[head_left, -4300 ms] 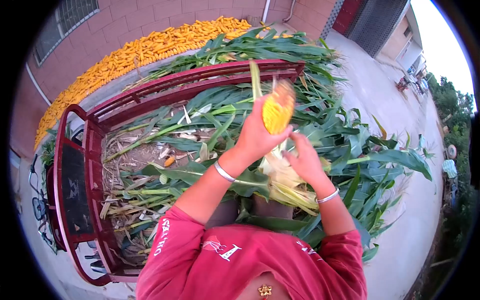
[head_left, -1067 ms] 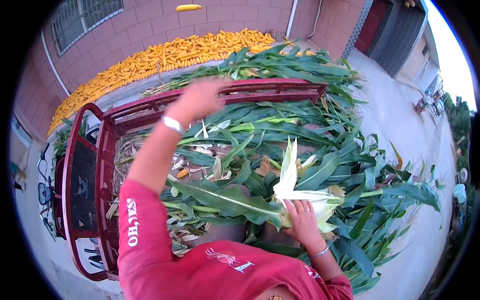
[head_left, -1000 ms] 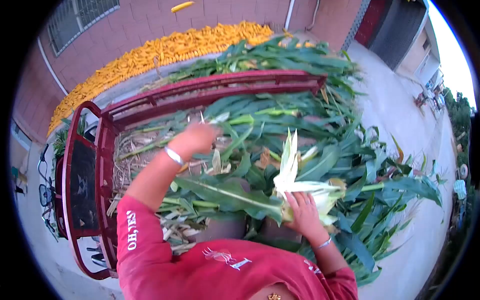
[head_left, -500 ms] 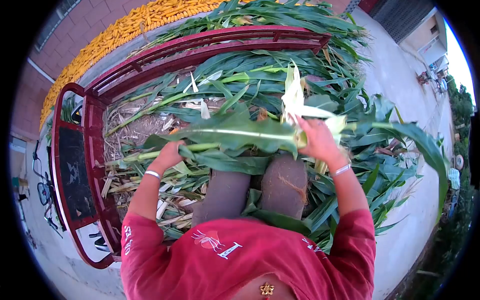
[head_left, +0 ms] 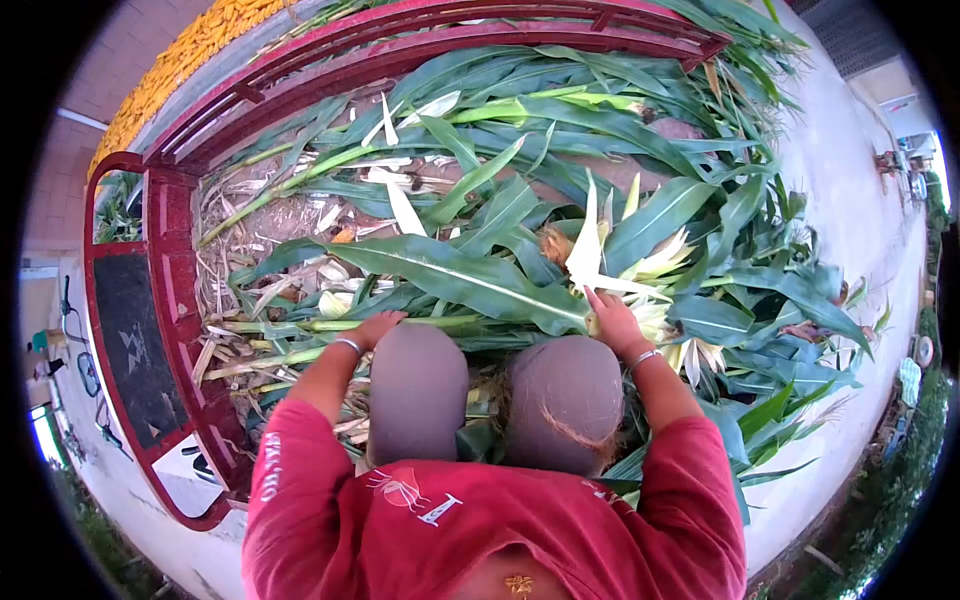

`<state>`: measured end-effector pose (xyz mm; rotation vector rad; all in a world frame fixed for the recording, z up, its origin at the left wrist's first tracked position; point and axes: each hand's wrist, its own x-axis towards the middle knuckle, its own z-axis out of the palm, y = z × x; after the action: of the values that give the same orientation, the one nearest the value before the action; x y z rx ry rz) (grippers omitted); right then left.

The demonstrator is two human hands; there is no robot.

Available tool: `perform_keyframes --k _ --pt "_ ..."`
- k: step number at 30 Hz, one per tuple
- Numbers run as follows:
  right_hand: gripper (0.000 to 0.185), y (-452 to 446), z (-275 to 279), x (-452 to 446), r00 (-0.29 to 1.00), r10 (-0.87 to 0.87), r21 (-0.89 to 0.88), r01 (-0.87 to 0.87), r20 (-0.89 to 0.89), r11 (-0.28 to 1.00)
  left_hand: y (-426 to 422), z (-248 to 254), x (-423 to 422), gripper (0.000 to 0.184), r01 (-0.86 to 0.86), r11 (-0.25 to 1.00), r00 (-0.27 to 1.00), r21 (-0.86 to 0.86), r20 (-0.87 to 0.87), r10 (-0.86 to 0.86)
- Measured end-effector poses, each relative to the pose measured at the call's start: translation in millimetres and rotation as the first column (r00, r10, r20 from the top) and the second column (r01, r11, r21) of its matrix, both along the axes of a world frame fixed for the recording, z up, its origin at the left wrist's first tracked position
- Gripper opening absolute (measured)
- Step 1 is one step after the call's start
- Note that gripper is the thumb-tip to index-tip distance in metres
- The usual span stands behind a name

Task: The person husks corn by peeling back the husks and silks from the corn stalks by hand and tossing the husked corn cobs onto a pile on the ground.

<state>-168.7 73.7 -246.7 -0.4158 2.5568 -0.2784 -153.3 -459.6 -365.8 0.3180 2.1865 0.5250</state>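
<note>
My left hand (head_left: 375, 328) is closed round a green corn stalk (head_left: 440, 321) just beyond my left knee. Past my right knee, my right hand (head_left: 618, 325) grips the same stalk near the pale, opened husk (head_left: 590, 250). A long green leaf (head_left: 470, 280) lies between the hands, above the stalk. More leafy stalks (head_left: 600, 120) spread over the cart bed and to the right. The fingertips of both hands are partly hidden by leaves and husk.
The red cart rail (head_left: 430, 15) runs along the far side, with the cart's front frame (head_left: 170, 270) at left. Yellow corn cobs (head_left: 180, 70) lie beyond the rail at upper left. Dry husks (head_left: 270, 270) litter the bed. Pale concrete (head_left: 870, 240) is at right.
An ear of corn was in my left hand, then in the air near the wall. My left hand came back down to the stalk. The stalk is now lower and nearer my knees, and the view tilts down.
</note>
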Motion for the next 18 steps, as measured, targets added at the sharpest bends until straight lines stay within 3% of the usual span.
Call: perform_keyframes --k 1,2,4,5,6,7,8,10,11,12,15,18 --pt "0.105 2.2 -2.8 -2.1 0.995 0.023 -0.036 -0.026 -0.092 0.999 -5.6 8.7 -13.5 0.050 0.064 0.985 0.994 0.160 0.080 -0.078" --pt "0.104 -3.6 2.3 -10.3 1.000 -0.013 0.018 0.014 -0.002 1.000 11.5 73.2 -33.7 0.036 0.054 0.981 0.998 0.189 0.005 -0.056" --pt "0.103 -1.5 -11.4 -18.6 1.000 -0.011 -0.013 0.011 -0.023 1.000 17.1 68.5 -99.2 0.024 0.259 0.966 0.952 0.015 0.163 -0.258" --pt "0.102 -1.5 -17.2 -22.4 0.998 -0.027 -0.035 0.025 -0.062 0.999 16.4 67.5 -117.4 0.018 0.101 0.995 0.990 0.021 -0.105 -0.098" --pt "0.101 -4.1 -13.2 -26.5 0.999 -0.044 -0.050 0.042 -0.031 0.998 26.9 79.1 -148.3 0.018 0.031 0.995 0.975 -0.100 -0.215 -0.052" --pt "0.101 -4.8 -16.8 -26.8 0.999 -0.043 -0.060 0.041 -0.030 0.997 28.9 91.7 -175.6 0.019 -0.047 0.998 0.956 -0.029 -0.292 0.036" --pt "0.100 -3.2 -21.3 -25.0 0.998 -0.045 -0.058 0.042 -0.052 0.997 37.1 100.9 -204.1 0.023 -0.106 0.990 0.948 -0.089 -0.311 0.073" --pt "0.098 -3.7 -18.8 -23.8 0.996 -0.060 -0.046 0.057 -0.063 0.997 37.3 80.7 -255.9 0.027 -0.251 0.968 0.820 -0.010 -0.533 0.207" --pt "0.094 -8.4 -12.0 -25.0 0.997 -0.070 0.007 0.070 -0.033 0.998 46.4 87.6 -283.3 0.031 -0.297 0.950 0.824 -0.100 -0.530 0.201" --pt "0.093 -6.3 -19.4 -21.6 0.995 -0.076 -0.018 0.075 -0.069 0.997 48.7 75.0 -306.7 0.032 -0.331 0.941 0.760 -0.067 -0.610 0.224" --pt "0.088 -3.9 -25.7 -15.6 0.992 -0.109 -0.046 0.106 -0.069 0.993 60.7 44.0 -359.7 0.037 -0.363 0.873 0.749 -0.326 -0.660 0.065" --pt "0.090 -5.4 -31.2 -15.0 0.989 -0.120 -0.038 0.117 -0.086 0.992 59.4 2.2 -394.2 0.053 -0.375 0.884 0.736 -0.279 -0.670 0.101"
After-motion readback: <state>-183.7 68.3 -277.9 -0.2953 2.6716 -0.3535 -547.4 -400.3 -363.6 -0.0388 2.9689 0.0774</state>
